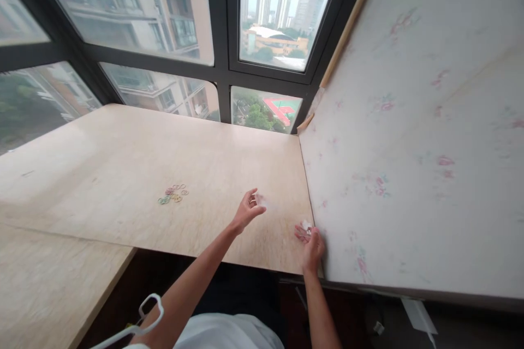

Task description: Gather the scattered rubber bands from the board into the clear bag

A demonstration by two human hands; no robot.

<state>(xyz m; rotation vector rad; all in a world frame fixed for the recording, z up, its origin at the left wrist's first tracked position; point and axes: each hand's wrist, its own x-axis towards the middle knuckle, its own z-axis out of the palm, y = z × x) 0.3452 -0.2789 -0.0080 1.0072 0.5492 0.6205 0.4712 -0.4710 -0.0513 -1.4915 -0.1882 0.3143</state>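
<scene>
My left hand (pixel 245 211) is above the pale stone-look surface, thumb and fingers curled round a small see-through plastic piece (pixel 262 202). That piece is faint and blurred, so its exact kind does not show. Close to the wall, my right hand (pixel 311 248) is turned partly palm up. Its thumb and fingers close on a crinkled clear and white plastic piece (pixel 306 226), whose kind I cannot make out. Away to the left of both hands, several thin coloured rings (pixel 175 196), looking like small hair ties, lie in a loose cluster: green, yellow, reddish and pale.
The wide sill (pixel 143 158) runs up to dark-framed windows (pixel 223 65). A flower-patterned wall (pixel 388 185) bounds the right side. A lower-left ledge (pixel 49 278) joins the sill near its front edge. A white looped object (pixel 151 311) shows by my left forearm.
</scene>
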